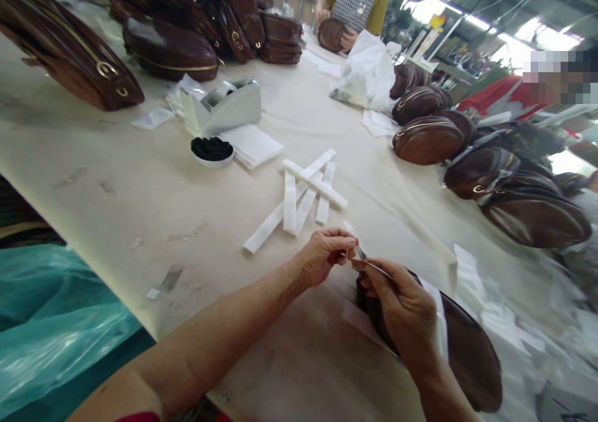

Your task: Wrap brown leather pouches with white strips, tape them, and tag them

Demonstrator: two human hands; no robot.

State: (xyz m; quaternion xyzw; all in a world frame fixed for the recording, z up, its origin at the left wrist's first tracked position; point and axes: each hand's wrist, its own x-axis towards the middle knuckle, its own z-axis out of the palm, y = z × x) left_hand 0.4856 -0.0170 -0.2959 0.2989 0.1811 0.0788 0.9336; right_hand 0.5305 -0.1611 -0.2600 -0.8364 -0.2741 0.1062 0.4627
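A dark brown leather bag (469,347) lies on the table at the lower right, with white paper along it. Over its near end, my right hand (404,304) is closed, thumb and fingers pinching a small brown tab (359,264). My left hand (329,255) meets it there, fingertips pinched together at the tab's end. A thin, pale, see-through piece shows between the two hands; what exactly the left fingers grip is too small to make out. Just beyond the left hand lie several white strips (303,201), crossed over one another.
A grey tape dispenser (224,111), a dish of black material (212,150) and white sheets (255,145) stand farther back. Brown bags (170,48) are piled at the back left, more bags (434,137) along the right. A co-worker (357,5) handles a bag across the table.
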